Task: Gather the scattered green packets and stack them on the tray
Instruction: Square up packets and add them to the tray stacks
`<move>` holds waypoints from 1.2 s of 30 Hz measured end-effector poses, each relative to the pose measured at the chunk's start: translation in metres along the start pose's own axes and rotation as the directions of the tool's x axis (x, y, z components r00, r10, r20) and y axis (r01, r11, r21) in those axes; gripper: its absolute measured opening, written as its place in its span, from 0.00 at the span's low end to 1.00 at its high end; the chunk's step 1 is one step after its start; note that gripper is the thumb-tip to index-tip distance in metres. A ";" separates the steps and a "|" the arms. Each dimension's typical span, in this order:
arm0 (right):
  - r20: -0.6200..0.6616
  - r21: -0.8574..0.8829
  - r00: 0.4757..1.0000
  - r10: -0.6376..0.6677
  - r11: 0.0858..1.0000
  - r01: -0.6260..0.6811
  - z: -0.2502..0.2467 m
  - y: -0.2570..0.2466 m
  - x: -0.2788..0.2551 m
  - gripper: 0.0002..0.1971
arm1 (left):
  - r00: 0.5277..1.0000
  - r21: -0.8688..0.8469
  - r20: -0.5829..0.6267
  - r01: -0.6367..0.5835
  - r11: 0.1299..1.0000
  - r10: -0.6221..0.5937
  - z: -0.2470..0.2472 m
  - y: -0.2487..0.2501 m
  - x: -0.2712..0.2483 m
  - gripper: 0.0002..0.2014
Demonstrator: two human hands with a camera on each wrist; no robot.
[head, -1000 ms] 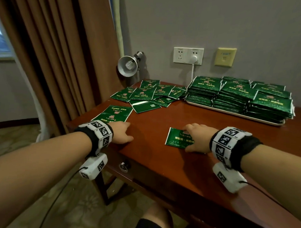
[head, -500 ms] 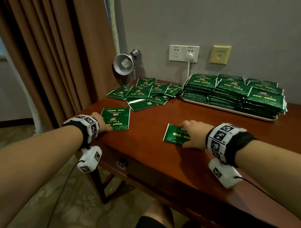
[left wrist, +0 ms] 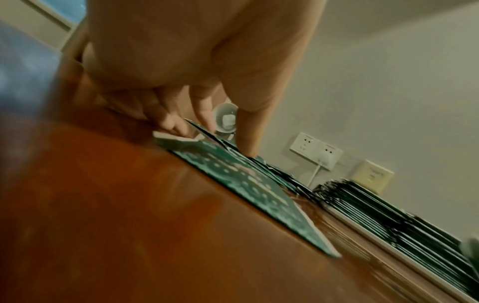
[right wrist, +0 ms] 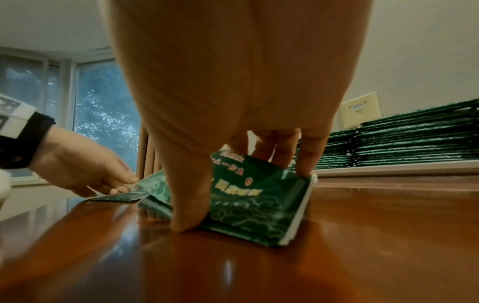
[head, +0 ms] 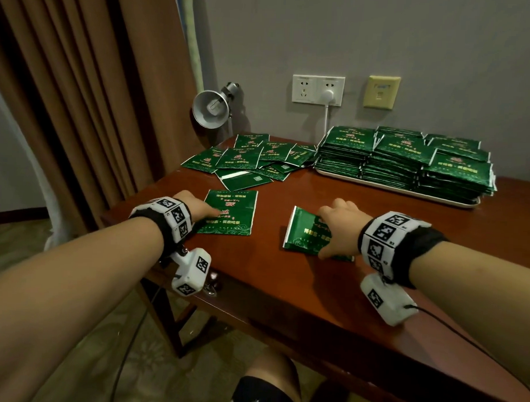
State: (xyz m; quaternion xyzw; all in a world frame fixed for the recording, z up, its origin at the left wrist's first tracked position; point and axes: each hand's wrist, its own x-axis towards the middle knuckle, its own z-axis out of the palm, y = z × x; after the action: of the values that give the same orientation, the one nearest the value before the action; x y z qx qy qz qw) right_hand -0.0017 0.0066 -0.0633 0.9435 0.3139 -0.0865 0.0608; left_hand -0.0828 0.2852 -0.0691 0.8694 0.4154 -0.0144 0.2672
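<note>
The reddish wooden table (head: 329,293) carries everything. At its far right, against the wall, sits the pale tray (head: 408,187), already loaded with neat stacks of green packets (head: 406,163). To the tray's left lies a loose scatter of packets (head: 253,161), overlapping one another below the silver clamp lamp (head: 211,108).

Nearer the front edge, well apart from the tray, two single packets are being worked. The right hand (head: 341,230) pinches its packet (right wrist: 249,196) between thumb and fingers, so the foil buckles upward in the middle while one sealed edge rests on the wood. The left hand (head: 197,209) lies with straight fingers pressing on the near edge of a flat packet (head: 232,211); it has no grip on it yet.

To do this step well, I judge the left fingers should slide that packet toward the table edge or lift a corner with a fingernail, since flat foil resists a straight pinch. The right hand should ease its squeeze before lifting, so the packet lands flat on the stacks.
</note>
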 end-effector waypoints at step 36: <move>-0.119 0.050 0.989 0.090 0.995 -0.084 -0.012 0.074 -0.058 0.52 | 0.730 -0.362 -0.235 -0.679 0.639 0.642 0.024 0.112 -0.091 0.06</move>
State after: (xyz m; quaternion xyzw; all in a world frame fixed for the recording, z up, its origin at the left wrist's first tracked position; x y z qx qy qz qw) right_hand -0.0016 -0.0839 -0.0353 0.9609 0.2737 -0.0334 0.0241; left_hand -0.0558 0.1510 -0.0166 0.8804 0.0727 0.2116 0.4181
